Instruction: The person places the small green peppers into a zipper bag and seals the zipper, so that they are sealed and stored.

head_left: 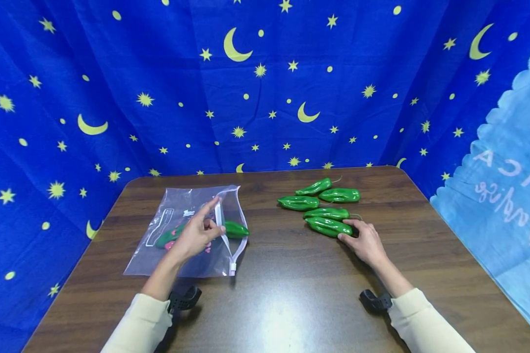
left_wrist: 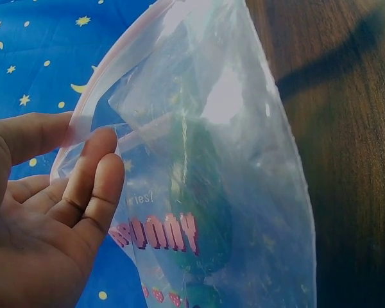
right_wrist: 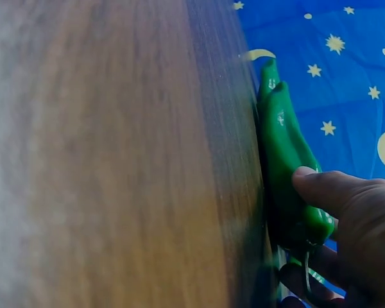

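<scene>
A clear zip bag [head_left: 221, 260] with pink print lies on the left of the table, its mouth facing right and parted. Green peppers [head_left: 236, 230] show inside it, one near the mouth. My left hand [head_left: 197, 235] pinches the bag's upper layer by the mouth, index finger extended; in the left wrist view, the fingers [left_wrist: 102, 183] overlap the film. On the right, my right hand [head_left: 365, 241] grips the stem end of the nearest loose green pepper [head_left: 328, 227]. In the right wrist view, the thumb presses this pepper [right_wrist: 285, 154]; the other fingers are partly hidden behind it.
Several more green peppers [head_left: 300, 202] lie loose just beyond the gripped one on the brown wooden table [head_left: 274, 274]. A white slider [head_left: 233, 267] sits at the bag's near corner. A blue star-and-moon cloth [head_left: 274, 137] hangs behind the table.
</scene>
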Motion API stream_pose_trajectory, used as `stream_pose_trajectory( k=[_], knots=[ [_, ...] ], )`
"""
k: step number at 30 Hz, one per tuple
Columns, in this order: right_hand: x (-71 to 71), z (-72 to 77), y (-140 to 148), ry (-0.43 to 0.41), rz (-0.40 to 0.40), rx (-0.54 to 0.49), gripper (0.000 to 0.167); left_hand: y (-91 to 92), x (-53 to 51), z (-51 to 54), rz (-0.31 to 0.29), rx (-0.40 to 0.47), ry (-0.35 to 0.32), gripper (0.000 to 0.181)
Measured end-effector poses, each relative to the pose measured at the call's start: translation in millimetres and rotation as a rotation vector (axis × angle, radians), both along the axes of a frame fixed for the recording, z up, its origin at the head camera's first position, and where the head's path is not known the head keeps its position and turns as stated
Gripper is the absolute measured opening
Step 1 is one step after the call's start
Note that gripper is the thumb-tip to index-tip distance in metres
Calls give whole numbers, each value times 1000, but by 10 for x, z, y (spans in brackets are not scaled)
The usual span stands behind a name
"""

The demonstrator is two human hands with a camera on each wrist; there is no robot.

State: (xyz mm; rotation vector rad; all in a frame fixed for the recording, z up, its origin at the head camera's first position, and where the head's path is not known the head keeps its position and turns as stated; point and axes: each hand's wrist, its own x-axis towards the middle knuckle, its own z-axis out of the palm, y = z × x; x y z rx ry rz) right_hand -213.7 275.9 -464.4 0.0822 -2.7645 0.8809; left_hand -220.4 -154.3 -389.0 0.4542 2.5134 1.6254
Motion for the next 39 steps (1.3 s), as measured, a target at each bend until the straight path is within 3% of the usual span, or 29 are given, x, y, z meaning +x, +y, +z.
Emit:
stream_pose_trajectory(
  k=[13, 26, 39],
  knots=[
    [8, -17, -2, 5, -2, -1, 47, -11, 15, 4, 2, 1, -5, 79],
    [44, 16, -64, 0, 3, -71, 46, 2, 15, 14, 7, 0, -9, 79],
    [96, 127, -313, 47, 81, -98, 43, 35, 25, 37, 6, 2, -21, 80]
  ],
)
